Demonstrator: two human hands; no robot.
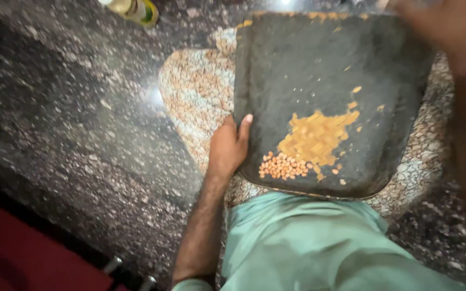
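A dark woven winnowing tray (297, 64) with worn yellow patches is held over a speckled stone counter. A small heap of peanuts (283, 166) lies near its closest edge. My left hand (228, 145) grips the tray's left rim, thumb on top. My right hand (449, 27) is blurred at the top right, at the tray's far right corner; its grip is not clear.
A patterned round mat or cloth (195, 91) lies under the tray on the granite counter (82, 124). A yellowish bottle (136, 9) stands at the top left. A dark red surface (17, 253) and metal handles (130, 272) lie at the lower left.
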